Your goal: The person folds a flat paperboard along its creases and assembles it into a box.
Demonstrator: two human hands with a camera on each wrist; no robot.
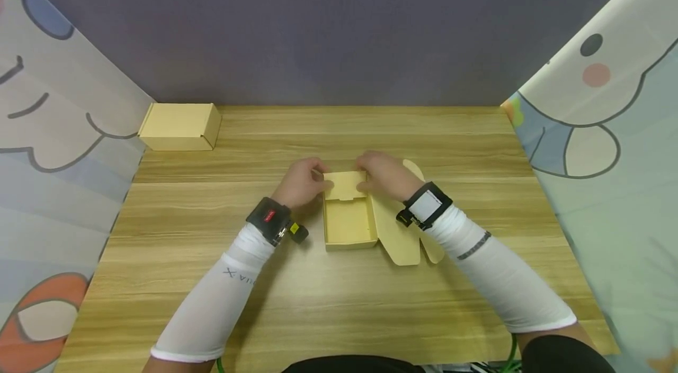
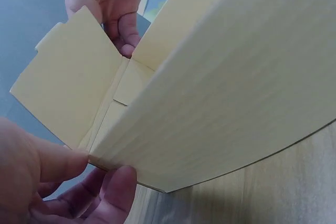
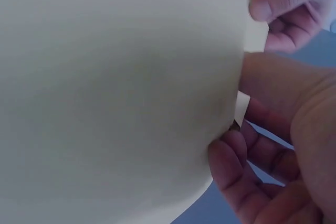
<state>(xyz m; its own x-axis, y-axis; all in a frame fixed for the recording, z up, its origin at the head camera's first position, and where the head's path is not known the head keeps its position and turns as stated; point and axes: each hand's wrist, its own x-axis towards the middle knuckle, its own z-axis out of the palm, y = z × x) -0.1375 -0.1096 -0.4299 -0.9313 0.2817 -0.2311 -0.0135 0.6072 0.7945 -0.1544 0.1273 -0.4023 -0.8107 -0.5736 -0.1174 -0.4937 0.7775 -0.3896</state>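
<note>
A pale yellow cardboard box (image 1: 351, 245), partly folded, sits on the table with its open inside facing up. Its lid panel (image 1: 397, 237) spreads out flat to the right. At the far end, a tabbed flap (image 1: 345, 185) leans over the inside. My left hand (image 1: 303, 183) pinches the far left corner between thumb and fingers, seen close up in the left wrist view. Opposite it, my right hand (image 1: 389, 174) grips the far right corner, thumb on the flap and fingers (image 3: 228, 163) curled round the outside. Cardboard fills much of the right wrist view.
A closed box (image 1: 177, 126) of the same colour stands at the table's back left corner. Behind the wooden table (image 1: 265, 143) rises a dark grey panel (image 1: 328, 26), with cartoon-printed sheets (image 1: 598, 143) on both sides.
</note>
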